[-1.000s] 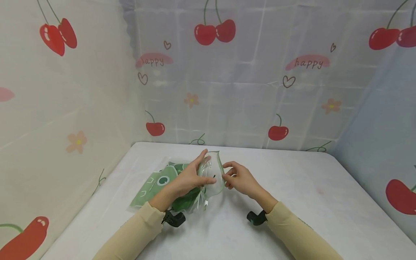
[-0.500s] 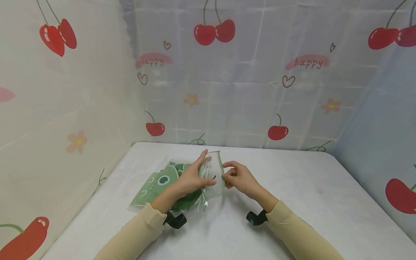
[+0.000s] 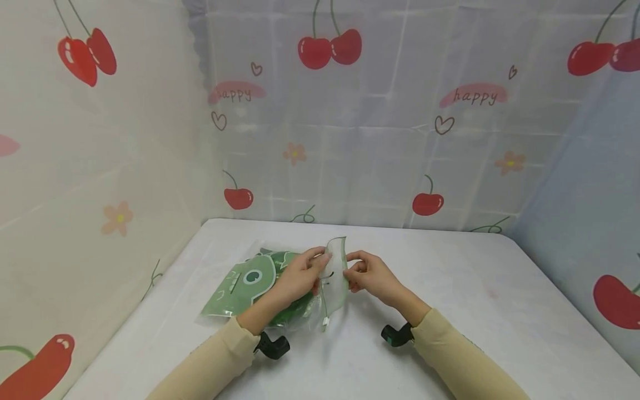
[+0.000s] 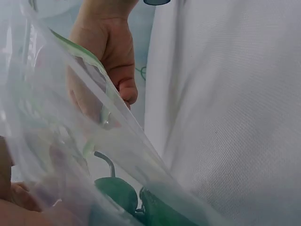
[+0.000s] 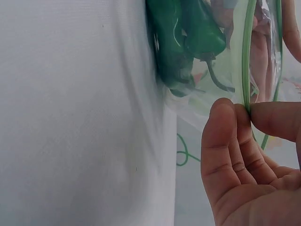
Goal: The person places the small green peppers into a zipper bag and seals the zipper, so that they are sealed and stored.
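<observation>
A clear zip bag with a green print and a big eye (image 3: 237,291) lies on the table, its mouth end raised toward the right. Inside are green peppers (image 5: 205,33) with curved stems. My left hand (image 3: 296,280) grips the bag near its mouth, its fingers partly seen through the plastic in the right wrist view. At the opposite side of the mouth, my right hand (image 3: 375,279) pinches the green zip edge (image 5: 246,56) between thumb and fingers. The mouth stands parted in the right wrist view. A small pale slider (image 3: 326,321) sits at the zip's near end.
The white-covered table (image 3: 450,289) extends to both sides and toward me. Behind it hangs a curtain (image 3: 370,139) printed with cherries, and more printed sheeting (image 3: 100,166) closes the left side. Each wrist carries a black camera (image 3: 274,347).
My left hand's fingers, spread across the bag's mouth before, have drawn together and lowered onto its left side. The mouth looks narrower and more upright. My right hand has barely moved.
</observation>
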Available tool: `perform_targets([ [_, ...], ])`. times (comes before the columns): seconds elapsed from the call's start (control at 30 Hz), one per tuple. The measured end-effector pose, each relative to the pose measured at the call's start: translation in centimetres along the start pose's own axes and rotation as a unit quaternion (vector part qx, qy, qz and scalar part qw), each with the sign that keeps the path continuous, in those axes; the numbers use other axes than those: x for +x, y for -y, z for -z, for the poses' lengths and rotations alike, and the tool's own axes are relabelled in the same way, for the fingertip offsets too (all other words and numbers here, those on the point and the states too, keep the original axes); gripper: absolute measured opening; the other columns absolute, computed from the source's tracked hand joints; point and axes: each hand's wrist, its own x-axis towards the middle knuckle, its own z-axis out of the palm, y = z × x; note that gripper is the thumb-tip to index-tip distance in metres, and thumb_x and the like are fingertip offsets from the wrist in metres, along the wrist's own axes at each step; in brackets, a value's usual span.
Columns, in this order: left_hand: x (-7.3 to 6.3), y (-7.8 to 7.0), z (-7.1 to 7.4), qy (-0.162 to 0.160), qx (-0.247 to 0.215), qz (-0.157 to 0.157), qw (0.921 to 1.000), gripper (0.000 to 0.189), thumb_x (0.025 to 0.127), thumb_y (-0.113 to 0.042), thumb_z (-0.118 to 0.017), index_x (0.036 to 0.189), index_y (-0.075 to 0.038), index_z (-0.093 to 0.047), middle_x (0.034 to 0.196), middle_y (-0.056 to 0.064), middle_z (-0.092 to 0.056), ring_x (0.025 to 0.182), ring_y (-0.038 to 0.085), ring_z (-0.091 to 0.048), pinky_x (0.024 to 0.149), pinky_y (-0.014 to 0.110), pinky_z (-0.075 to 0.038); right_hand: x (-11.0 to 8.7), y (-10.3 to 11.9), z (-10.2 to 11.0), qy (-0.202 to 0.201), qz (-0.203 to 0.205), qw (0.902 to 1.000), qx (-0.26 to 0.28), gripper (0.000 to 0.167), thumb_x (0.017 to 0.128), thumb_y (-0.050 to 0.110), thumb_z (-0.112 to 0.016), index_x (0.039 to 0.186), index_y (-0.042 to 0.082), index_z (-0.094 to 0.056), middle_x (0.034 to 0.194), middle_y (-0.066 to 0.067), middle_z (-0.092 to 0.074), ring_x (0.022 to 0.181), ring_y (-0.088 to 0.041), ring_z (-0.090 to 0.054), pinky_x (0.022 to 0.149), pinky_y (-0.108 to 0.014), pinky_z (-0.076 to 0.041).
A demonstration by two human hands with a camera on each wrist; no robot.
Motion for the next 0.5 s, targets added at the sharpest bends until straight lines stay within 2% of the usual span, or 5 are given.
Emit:
perform_targets([
  [0.07, -0.14, -0.02, -0.07, -0.001, 0.001, -0.008, 1.0, 0.055, 0.109, -0.044, -0.048, 0.155, -0.013, -0.048, 0.079, 0.015, -0.064, 0.057, 0.018, -0.058, 0.064, 0.036, -0.057, 0.03, -0.09, 0.07, 0.001, -0.005, 1.0, 0.007, 0.042, 0.099, 0.01, -0.068, 0.137, 0.0, -0.053, 0.087, -0.009, -0.07, 0.073, -0.019, -0.067, 0.072, -0.035, -0.061],
  [0.17, -0.26, 0.0, -0.15, -0.002, 0.02, -0.02, 0.9996, 0.048, 0.111, -0.037, -0.047, 0.151, -0.011, -0.053, 0.078, 0.015, -0.063, 0.058, 0.016, -0.058, 0.062, 0.037, -0.057, 0.11, -0.32, 0.21, 0.005, -0.009, 0.9998, 0.017, 0.043, 0.099, 0.01, -0.068, 0.137, -0.002, -0.052, 0.087, -0.009, -0.07, 0.073, -0.018, -0.067, 0.072, -0.034, -0.061],
  [0.27, -0.31, 0.06, -0.21, 0.003, 0.06, -0.033, 0.9977, 0.044, 0.109, -0.03, -0.052, 0.15, -0.013, -0.055, 0.085, 0.016, -0.068, 0.055, 0.015, -0.058, 0.061, 0.035, -0.056, 0.18, -0.5, 0.36, 0.007, -0.017, 0.9994, 0.03, 0.045, 0.099, 0.01, -0.068, 0.139, -0.003, -0.051, 0.087, -0.008, -0.071, 0.073, -0.018, -0.068, 0.072, -0.033, -0.061],
  [0.47, -0.25, 0.43, -0.4, 0.007, 0.146, -0.05, 0.988, 0.048, 0.105, -0.034, -0.06, 0.152, -0.026, -0.053, 0.056, 0.009, -0.061, 0.043, 0.013, -0.054, 0.051, 0.03, -0.049, 0.11, -0.64, 0.61, 0.012, -0.028, 0.9981, 0.054, 0.046, 0.1, 0.009, -0.067, 0.14, -0.005, -0.051, 0.086, -0.005, -0.071, 0.074, -0.016, -0.068, 0.071, -0.032, -0.06],
  [0.5, -0.24, 0.55, -0.48, 0.006, 0.159, -0.053, 0.9858, 0.049, 0.104, -0.037, -0.061, 0.152, -0.027, -0.053, 0.058, 0.008, -0.062, 0.043, 0.014, -0.053, 0.051, 0.032, -0.049, 0.12, -0.7, 0.63, 0.012, -0.031, 0.9977, 0.059, 0.046, 0.1, 0.009, -0.067, 0.14, -0.005, -0.051, 0.087, -0.004, -0.071, 0.075, -0.016, -0.068, 0.071, -0.031, -0.06],
])
